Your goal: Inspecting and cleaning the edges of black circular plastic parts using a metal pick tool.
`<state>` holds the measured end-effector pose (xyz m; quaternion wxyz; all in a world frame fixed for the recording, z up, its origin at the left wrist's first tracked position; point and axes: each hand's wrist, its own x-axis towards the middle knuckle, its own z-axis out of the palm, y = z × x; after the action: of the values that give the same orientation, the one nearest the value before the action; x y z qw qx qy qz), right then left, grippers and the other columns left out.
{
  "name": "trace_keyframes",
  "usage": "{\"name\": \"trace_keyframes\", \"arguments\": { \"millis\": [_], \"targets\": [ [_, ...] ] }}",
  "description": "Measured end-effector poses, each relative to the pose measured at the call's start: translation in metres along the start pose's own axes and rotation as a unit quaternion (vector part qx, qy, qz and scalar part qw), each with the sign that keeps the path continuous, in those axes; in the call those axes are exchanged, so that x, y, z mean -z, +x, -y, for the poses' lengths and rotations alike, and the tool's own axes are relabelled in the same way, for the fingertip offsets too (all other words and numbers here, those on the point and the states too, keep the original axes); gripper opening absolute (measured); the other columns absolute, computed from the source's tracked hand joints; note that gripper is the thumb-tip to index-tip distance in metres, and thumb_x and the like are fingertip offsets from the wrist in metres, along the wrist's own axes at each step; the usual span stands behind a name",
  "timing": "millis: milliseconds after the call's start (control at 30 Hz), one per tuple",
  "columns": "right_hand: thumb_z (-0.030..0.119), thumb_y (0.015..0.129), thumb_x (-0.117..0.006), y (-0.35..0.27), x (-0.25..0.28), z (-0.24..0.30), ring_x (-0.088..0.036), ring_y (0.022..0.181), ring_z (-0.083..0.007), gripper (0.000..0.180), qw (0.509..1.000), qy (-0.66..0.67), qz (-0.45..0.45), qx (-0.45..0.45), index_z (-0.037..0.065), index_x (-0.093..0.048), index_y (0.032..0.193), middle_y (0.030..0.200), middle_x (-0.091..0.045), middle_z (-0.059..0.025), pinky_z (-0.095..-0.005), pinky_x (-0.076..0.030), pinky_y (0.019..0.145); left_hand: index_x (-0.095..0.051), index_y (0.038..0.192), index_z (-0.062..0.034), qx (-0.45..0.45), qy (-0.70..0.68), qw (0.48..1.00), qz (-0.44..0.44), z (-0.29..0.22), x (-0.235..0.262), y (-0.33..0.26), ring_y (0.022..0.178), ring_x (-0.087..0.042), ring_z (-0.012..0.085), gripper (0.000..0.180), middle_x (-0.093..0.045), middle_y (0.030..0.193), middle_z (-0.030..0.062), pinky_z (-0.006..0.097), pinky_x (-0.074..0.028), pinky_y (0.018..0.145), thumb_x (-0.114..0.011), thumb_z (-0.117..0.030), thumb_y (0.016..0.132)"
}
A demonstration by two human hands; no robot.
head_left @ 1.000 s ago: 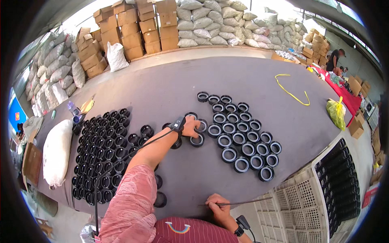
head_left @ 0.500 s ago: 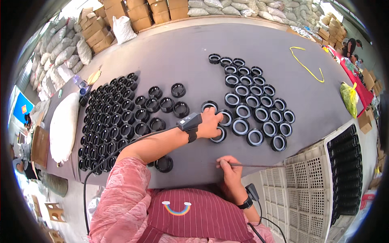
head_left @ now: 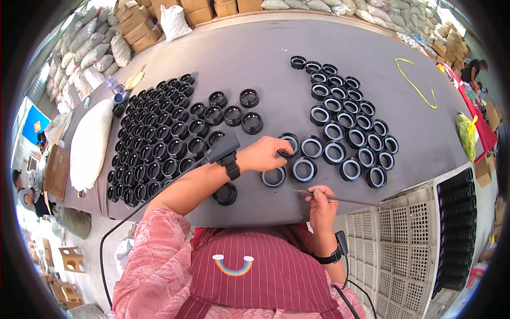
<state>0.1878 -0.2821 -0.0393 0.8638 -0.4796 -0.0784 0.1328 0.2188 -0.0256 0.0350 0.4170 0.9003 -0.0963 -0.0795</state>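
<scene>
My left hand (head_left: pixel 265 153) pinches the near rim of a black ring (head_left: pixel 289 139) with a pale inner band, which rests on the grey table. Close by lie more such rings: one black ring (head_left: pixel 273 177) just below the fingers and another (head_left: pixel 304 169) to their right. My right hand (head_left: pixel 322 206) is closed around a thin dark rod (head_left: pixel 356 201), held near the table's front edge. Its short end points left past the fingertips and its long end reaches right over the crates. Both wrists wear black straps with small cabled boxes.
Dense rows of black rings (head_left: pixel 154 143) without pale bands fill the table's left side. Looser pale-banded rings (head_left: pixel 348 119) spread to the right. A white sack (head_left: pixel 91 143) lies far left, a yellow strip (head_left: pixel 414 85) far right. Plastic crates (head_left: pixel 396 239) stand at the right edge.
My view has shifted a little. My left hand has drawn back to the left and nearer to me. A ring now lies below it, where bare table showed. My right hand has risen with the rod.
</scene>
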Motion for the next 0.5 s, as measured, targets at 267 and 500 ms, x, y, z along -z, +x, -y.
{"name": "trace_keyframes", "arguments": {
  "millis": [267, 500],
  "targets": [
    [0.006, 0.095, -0.058, -0.005, 0.009, -0.008, -0.062, 0.077, -0.0157, 0.012, 1.000, -0.007, 0.009, 0.014, -0.002, -0.066, 0.099, 0.095, -0.068, -0.0107, -0.0281, -0.051, 0.073, -0.058, 0.117, -0.0043, -0.061, 0.170, 0.978, -0.106, -0.040, -0.001, -0.042, 0.109, -0.060, 0.0365, 0.049, -0.060, 0.118, 0.0166, 0.045, -0.051, 0.089, -0.078, -0.022, 0.076],
    [0.005, 0.094, -0.059, -0.012, -0.006, -0.004, -0.063, 0.079, -0.0142, 0.013, 0.995, -0.086, 0.034, 0.027, -0.001, -0.068, 0.100, 0.093, -0.068, -0.0081, -0.0278, -0.050, 0.075, -0.054, 0.122, -0.0030, 0.019, 0.213, 0.971, -0.110, -0.039, -0.051, -0.092, 0.111, -0.058, 0.0371, 0.064, -0.059, 0.116, 0.0166, 0.045, -0.046, 0.095, -0.083, -0.029, 0.072]
  ]
}}
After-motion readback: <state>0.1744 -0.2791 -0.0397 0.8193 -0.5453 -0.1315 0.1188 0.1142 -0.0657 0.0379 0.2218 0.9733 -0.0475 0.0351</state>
